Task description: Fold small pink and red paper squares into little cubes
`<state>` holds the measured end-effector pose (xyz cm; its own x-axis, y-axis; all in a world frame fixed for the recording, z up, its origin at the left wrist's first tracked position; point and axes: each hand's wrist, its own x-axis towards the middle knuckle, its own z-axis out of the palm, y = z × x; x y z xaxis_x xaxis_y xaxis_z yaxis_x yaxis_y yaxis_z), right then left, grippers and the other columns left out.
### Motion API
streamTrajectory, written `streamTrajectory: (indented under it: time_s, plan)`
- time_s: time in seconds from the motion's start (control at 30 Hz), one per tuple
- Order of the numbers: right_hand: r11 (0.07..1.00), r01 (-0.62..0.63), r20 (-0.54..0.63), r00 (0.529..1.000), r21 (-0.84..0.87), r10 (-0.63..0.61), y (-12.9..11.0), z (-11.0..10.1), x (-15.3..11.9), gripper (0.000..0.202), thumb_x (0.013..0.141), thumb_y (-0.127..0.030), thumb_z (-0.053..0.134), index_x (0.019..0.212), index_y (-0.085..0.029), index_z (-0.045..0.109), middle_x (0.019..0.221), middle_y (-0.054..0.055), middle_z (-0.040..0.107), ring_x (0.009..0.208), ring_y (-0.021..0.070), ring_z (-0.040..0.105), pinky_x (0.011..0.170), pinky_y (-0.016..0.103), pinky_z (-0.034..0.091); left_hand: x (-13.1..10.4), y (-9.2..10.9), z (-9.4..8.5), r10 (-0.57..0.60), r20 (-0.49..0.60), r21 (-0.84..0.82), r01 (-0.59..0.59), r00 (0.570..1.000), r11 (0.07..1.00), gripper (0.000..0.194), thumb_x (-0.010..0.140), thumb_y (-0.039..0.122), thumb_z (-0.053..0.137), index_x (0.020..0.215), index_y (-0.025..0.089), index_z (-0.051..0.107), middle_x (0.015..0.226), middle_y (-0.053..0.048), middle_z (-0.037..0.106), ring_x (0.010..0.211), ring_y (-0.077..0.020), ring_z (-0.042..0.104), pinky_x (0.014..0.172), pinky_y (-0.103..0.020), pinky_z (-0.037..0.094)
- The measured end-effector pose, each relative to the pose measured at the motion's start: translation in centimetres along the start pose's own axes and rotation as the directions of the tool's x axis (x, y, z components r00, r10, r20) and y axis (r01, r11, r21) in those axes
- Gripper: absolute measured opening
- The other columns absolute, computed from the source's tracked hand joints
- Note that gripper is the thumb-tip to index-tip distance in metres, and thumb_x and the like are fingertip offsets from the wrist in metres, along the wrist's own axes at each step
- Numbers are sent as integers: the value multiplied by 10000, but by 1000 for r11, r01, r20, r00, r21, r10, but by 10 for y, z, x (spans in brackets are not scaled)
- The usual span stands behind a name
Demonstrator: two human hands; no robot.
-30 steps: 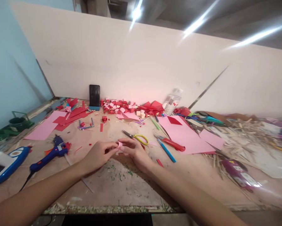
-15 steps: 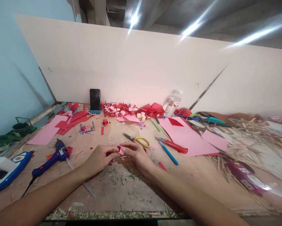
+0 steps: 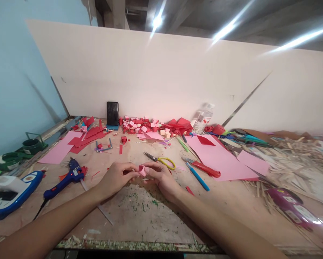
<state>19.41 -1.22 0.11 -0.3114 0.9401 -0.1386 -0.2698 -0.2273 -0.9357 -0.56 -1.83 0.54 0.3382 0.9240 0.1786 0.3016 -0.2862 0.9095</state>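
A small folded pink paper box (image 3: 142,170) is held between both hands above the middle of the table, its open side showing. My left hand (image 3: 121,177) pinches its left side between thumb and fingers. On the other side, my right hand (image 3: 160,177) grips it with thumb and forefinger. Just beyond the right hand lie yellow-handled scissors (image 3: 165,162), a red utility knife (image 3: 206,168) and a blue pen (image 3: 198,177). A blue glue gun (image 3: 63,179) rests left of my left hand.
Small red and pink paper boxes (image 3: 139,125) are heaped at the back, beside a propped phone (image 3: 112,113) and a plastic bottle (image 3: 203,119). Pink sheets (image 3: 217,162) and wood sticks (image 3: 293,162) cover the right. A blue-and-white tool (image 3: 18,192) stands left.
The pink paper box has turned so that its hollow inside now shows more. Both hands keep hold of it. The whole scene has shifted slightly right in view.
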Motion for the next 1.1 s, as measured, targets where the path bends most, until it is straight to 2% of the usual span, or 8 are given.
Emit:
streamTrajectory:
  time_s: [0.17,0.27,0.43,0.7,0.8,0.87,1.0,1.1]
  plan:
    - [1000,-25,-4,1000,12,26,-2,1,0,274,673,-354,920,852,-184,802,819,42,725,736,190,664,663,324,558,0,-1,0,-3,81,-27,5,997,1000,240,919,350,615,845,164,749,600,25,605,536,-117,545,568,-224,406]
    - [999,-33,0,999,21,33,-5,0,-1,281,677,-357,919,840,-165,793,783,41,710,700,173,644,655,314,540,0,-5,2,8,82,-44,-4,997,999,280,924,408,622,823,163,713,602,21,611,557,-121,542,562,-221,399]
    - [998,1,-1,1000,-55,-1,-8,-1,-1,312,693,-355,907,897,-148,793,831,57,721,757,181,648,691,306,519,-1,-8,6,-24,70,-113,32,997,993,256,898,416,662,984,177,696,593,38,614,529,-125,553,555,-222,427]
    - [998,-7,-23,1000,-58,6,-6,-2,1,342,654,-331,928,921,-168,791,862,48,738,776,187,648,711,315,508,-1,-1,4,-39,120,-153,57,992,987,256,926,382,614,924,163,746,617,29,576,507,-102,516,507,-211,394]
    - [999,-4,1,1000,-46,4,-5,-5,4,355,686,-319,915,979,-170,781,864,51,755,765,182,658,737,321,507,0,-2,4,16,65,-124,-8,998,992,218,893,374,678,924,169,744,696,11,636,598,-113,557,581,-221,427]
    - [999,-1,17,1000,-49,1,-5,-8,6,399,693,-298,914,1045,-180,768,889,59,772,778,187,676,762,327,508,2,-5,5,47,-6,-69,-47,999,996,236,840,357,750,1003,187,729,774,7,669,667,-122,587,644,-229,450]
    - [996,49,55,997,-70,-45,-4,-10,10,388,703,-252,906,1057,-195,757,917,53,779,781,176,681,770,318,511,6,-16,7,9,-152,-56,-17,988,998,560,772,357,823,1271,227,604,984,-3,658,660,-103,588,627,-230,473]
    - [992,86,106,991,-88,-76,-5,-8,9,326,735,-242,879,1038,-213,761,925,48,771,795,180,682,757,316,519,8,-20,8,66,-150,-37,-72,986,997,468,779,360,829,1191,219,660,1022,-16,658,712,-109,596,647,-227,483]
